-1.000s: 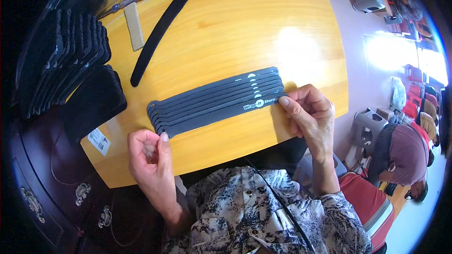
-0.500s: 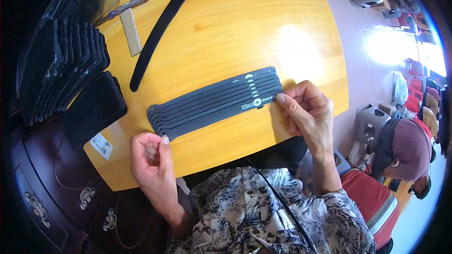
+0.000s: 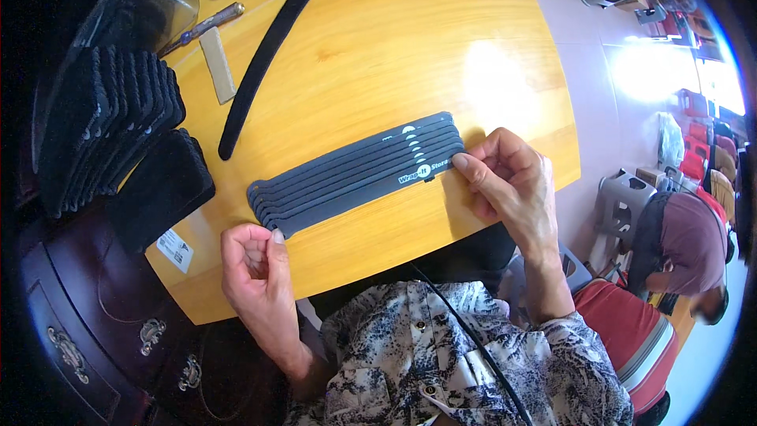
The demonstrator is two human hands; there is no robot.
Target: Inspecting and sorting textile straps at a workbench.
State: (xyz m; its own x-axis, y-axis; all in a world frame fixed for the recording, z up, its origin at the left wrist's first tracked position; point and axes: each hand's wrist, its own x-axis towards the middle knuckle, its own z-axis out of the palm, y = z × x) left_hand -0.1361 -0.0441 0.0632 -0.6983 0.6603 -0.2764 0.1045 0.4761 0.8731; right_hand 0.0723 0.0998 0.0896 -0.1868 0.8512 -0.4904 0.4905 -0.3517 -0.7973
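Note:
Several dark grey hook-and-loop straps (image 3: 347, 177) lie on the wooden table in front of me, overlapped like steps, with white printing near their right ends. My left hand (image 3: 264, 268) pinches the rounded left end of the nearest strap between thumb and fingers. At the other end, my right hand (image 3: 516, 193) grips that strap's right tip between thumb and forefinger. The nearest strap lies straight, alongside the others. Farther back, a single long black strap (image 3: 264, 63) with a slotted round end lies at a slant.
Folded black strap bundles (image 3: 122, 118) stand at the left, with another dark bundle (image 3: 165, 181) before them. Beyond are a beige strip (image 3: 217, 65), a screwdriver-like tool (image 3: 205, 28) and a clear plastic bag (image 3: 150, 0). A white label (image 3: 175, 250) lies near the left edge. Grey stools (image 3: 623, 201) and a person (image 3: 690, 241) are at right.
The view has shifted slightly. Both hands keep their pinch on the nearest strap, and the row of straps looks almost the same.

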